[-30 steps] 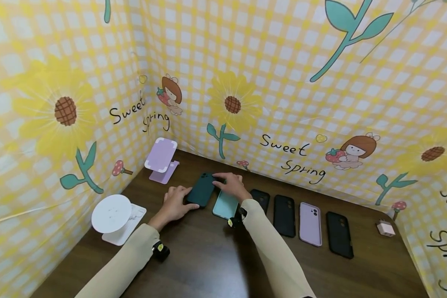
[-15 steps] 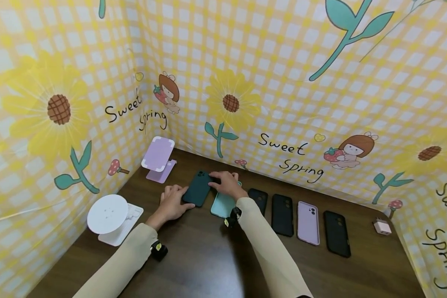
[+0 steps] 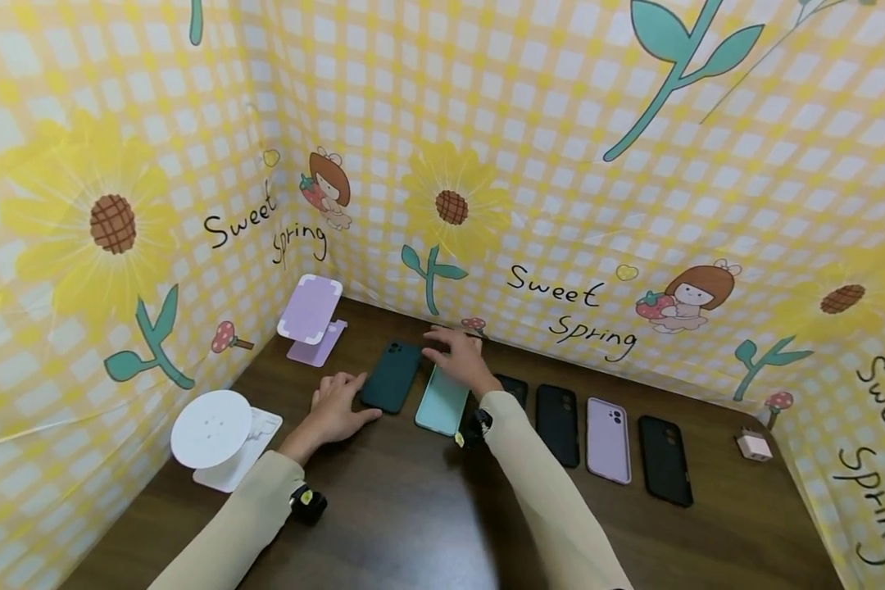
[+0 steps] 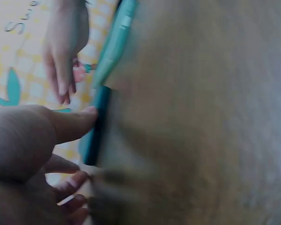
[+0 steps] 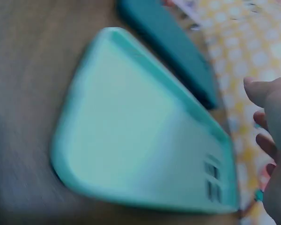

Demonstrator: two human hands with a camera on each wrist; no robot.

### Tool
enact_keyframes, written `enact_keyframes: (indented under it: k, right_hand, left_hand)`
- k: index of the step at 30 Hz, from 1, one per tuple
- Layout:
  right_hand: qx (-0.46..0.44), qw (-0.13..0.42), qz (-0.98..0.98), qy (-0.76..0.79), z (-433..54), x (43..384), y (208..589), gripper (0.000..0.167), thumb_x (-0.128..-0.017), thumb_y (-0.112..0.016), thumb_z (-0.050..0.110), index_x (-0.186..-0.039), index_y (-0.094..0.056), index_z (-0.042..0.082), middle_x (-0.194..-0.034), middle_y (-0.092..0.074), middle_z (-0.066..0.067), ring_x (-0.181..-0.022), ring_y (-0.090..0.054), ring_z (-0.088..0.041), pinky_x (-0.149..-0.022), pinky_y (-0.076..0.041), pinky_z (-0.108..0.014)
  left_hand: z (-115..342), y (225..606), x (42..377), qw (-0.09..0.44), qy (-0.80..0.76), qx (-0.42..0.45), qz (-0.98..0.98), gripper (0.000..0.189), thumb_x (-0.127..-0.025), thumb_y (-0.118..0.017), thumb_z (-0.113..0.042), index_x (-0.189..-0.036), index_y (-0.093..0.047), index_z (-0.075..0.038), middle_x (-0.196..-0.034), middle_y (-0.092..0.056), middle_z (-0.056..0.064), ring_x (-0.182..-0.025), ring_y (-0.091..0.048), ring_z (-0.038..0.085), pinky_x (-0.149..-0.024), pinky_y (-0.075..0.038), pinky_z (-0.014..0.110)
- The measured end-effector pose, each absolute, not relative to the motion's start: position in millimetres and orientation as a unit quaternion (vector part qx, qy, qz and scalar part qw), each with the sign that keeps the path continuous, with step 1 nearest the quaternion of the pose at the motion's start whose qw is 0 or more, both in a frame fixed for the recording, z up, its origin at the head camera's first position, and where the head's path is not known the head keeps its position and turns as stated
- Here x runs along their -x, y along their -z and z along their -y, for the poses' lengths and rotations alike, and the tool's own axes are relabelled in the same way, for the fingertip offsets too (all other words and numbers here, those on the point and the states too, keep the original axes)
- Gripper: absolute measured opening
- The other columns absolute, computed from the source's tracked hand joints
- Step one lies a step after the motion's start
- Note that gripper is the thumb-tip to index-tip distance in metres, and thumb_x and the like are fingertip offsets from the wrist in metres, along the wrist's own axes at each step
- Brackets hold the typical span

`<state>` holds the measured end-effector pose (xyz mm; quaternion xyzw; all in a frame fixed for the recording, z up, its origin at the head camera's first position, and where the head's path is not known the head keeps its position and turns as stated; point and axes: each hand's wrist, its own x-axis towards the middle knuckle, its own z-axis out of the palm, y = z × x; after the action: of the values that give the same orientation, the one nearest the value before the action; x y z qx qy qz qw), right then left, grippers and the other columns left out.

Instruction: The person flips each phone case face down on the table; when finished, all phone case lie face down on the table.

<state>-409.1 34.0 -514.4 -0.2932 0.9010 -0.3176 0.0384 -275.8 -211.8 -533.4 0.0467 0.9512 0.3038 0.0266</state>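
Note:
On the table lies a dark teal phone case, back side up. My left hand is beside its left edge, fingers spread, the thumb right at the lower corner. In the left wrist view the thumb overlaps the end of that case. Just to the right is a mint green phone case, lying inner side up in the right wrist view. My right hand hovers over its far end with loosely bent fingers and nothing in them. Part of the mint case is hidden under that hand.
Rightward in a row lie a black case, another black case, a lilac case and a third black case. A charger plug sits far right. Left are a purple stand and a white round stand.
My right hand has let go of the dark teal case's right edge and lifted away from it. My left hand has eased slightly off the left edge. The case stays on the table.

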Motion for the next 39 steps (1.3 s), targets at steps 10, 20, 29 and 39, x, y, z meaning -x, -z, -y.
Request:
enact_keyframes:
  k: [10,20,29,39]
  right_hand:
    - [0.258,0.029,-0.893,0.367,-91,400,497,0.033,-0.102,-0.066,0.029,-0.132,-0.07,0.014,-0.143,-0.065,-0.005,-0.139,-0.053,-0.028,-0.114,-0.026,-0.055]
    - [0.27,0.051,-0.877,0.393,-114,388,501,0.032,-0.1,-0.069,0.016,-0.13,-0.07,0.008,-0.143,-0.063,-0.01,-0.138,-0.054,-0.031,-0.124,-0.016,-0.065]
    - [0.251,0.069,-0.901,0.348,-128,390,515,0.029,-0.101,-0.065,0.016,-0.129,-0.071,0.01,-0.143,-0.064,-0.01,-0.139,-0.053,-0.033,-0.12,-0.02,-0.067]
    - [0.27,0.074,-0.92,0.276,-124,394,527,0.032,-0.104,-0.061,0.018,-0.135,-0.068,0.015,-0.147,-0.061,-0.007,-0.138,-0.054,-0.032,-0.105,-0.03,-0.056]
  left_hand:
    - [195,525,261,-0.019,-0.406,-0.091,-0.909,0.064,-0.096,-0.074,-0.029,-0.152,-0.049,-0.01,-0.148,-0.05,0.021,-0.137,-0.039,0.042,-0.109,-0.035,0.065]
    - [165,516,273,0.068,-0.517,-0.123,-0.845,0.045,-0.101,-0.067,-0.018,-0.143,-0.057,-0.006,-0.138,-0.06,0.021,-0.109,-0.062,0.029,-0.089,-0.053,0.039]
    - [144,530,275,0.087,-0.47,-0.125,-0.869,0.049,-0.098,-0.071,-0.016,-0.144,-0.057,-0.006,-0.136,-0.058,0.022,-0.08,-0.064,0.014,-0.072,-0.053,0.028]
    - [135,526,273,0.062,-0.39,-0.126,-0.91,0.04,-0.091,-0.067,0.002,-0.131,-0.066,-0.001,-0.123,-0.061,0.02,-0.092,-0.056,0.022,-0.081,-0.048,0.036]
